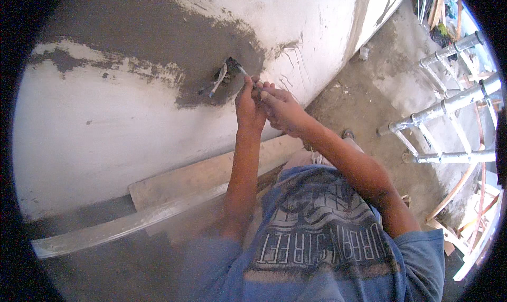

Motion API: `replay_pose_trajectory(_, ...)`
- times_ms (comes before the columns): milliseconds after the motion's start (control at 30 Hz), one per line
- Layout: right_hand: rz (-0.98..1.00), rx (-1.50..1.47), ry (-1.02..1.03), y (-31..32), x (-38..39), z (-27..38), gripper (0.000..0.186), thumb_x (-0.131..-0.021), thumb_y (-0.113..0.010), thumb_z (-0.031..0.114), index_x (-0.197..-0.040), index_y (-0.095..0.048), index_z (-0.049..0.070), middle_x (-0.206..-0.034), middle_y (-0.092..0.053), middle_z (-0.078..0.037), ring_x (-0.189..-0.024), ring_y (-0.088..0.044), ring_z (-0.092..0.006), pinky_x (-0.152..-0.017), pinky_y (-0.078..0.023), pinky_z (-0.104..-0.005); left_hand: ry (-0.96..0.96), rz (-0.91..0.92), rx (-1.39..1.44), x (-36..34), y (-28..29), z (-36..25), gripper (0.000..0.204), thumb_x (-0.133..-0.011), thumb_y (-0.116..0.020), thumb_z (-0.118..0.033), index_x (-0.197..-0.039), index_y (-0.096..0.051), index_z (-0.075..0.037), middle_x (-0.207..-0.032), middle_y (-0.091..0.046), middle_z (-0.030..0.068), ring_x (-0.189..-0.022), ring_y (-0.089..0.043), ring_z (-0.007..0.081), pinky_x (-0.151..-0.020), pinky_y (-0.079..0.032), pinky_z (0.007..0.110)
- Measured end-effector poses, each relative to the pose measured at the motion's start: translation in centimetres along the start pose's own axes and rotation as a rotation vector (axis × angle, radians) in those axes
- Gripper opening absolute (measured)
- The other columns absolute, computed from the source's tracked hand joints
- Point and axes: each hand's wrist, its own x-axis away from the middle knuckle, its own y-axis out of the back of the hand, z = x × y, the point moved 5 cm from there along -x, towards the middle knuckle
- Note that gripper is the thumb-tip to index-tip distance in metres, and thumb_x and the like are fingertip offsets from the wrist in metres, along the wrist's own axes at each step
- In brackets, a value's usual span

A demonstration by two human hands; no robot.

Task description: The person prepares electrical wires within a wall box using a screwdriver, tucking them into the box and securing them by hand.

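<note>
A hole [231,69] opens in a damp grey plaster patch [158,32] on the white wall [121,128]. Out of it hang pale cable ends [218,81], left of my hands. One more cable [241,69] runs from the hole down to my fingers. My left hand [249,109] is closed on this cable, with the thumb up along it. Pressed against it from the right, my right hand [285,111] pinches the same cable near its end. The fingers cover the tip, so its state is hidden.
At the wall's foot lie a wide board [179,183] and a long pale bar [105,241]. Metal scaffold frames [443,109] stand to the right on the dusty concrete floor [364,104]. Bent strips and scrap timber [470,223] are at the far right.
</note>
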Motion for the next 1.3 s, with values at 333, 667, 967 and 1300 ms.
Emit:
replay_pose_trajectory(333, 0.160, -0.204, -0.178, -0.1, 2.7, -0.1, 0.044, -0.098, -0.045, 0.033, -0.126, -0.051, -0.001, -0.069, -0.052, -0.002, -0.052, -0.043, -0.0099, -0.047, -0.036, -0.0257, -0.108, -0.083, -0.265, 3.1, 0.3, -0.6, 0.034, -0.097, -0.050, -0.031, -0.104, -0.056, 0.002, -0.078, -0.061, 0.0086, -0.081, -0.064, 0.0207, -0.085, -0.053, 0.034)
replay_pose_trajectory(667, -0.116, -0.520, -0.345, -4.5, 6.5, 0.1, 0.037, -0.099, -0.045, 0.034, -0.132, -0.043, 0.017, -0.060, -0.034, 0.006, -0.045, -0.032, -0.0055, -0.037, -0.027, -0.0219, 0.033, -0.088, -0.447, 5.7, 0.1, -2.2, 0.033, -0.095, -0.054, -0.029, -0.098, -0.060, 0.003, -0.074, -0.062, 0.0071, -0.070, -0.066, 0.0198, -0.065, -0.053, 0.030)
replay_pose_trajectory(967, -0.136, -0.561, -0.374, -4.4, 5.4, 1.4, 0.028, -0.099, -0.043, 0.032, -0.120, -0.050, 0.015, -0.057, -0.032, 0.008, -0.041, -0.026, -0.0043, -0.035, -0.022, -0.0204, 0.061, -0.065, -0.411, 3.8, -0.1, -2.1, 0.039, -0.097, -0.050, -0.036, -0.098, -0.059, 0.001, -0.077, -0.063, 0.0083, -0.073, -0.064, 0.0182, -0.066, -0.052, 0.029)
replay_pose_trajectory(1300, -0.056, -0.432, -0.338, -2.4, 5.2, 0.8, 0.032, -0.098, -0.046, 0.031, -0.121, -0.051, 0.010, -0.058, -0.041, 0.004, -0.040, -0.033, -0.0065, -0.035, -0.027, -0.0227, -0.033, -0.011, -0.366, 3.9, -0.5, -1.2, 0.036, -0.097, -0.050, -0.034, -0.099, -0.057, 0.001, -0.077, -0.062, 0.0091, -0.074, -0.065, 0.0209, -0.078, -0.055, 0.034)
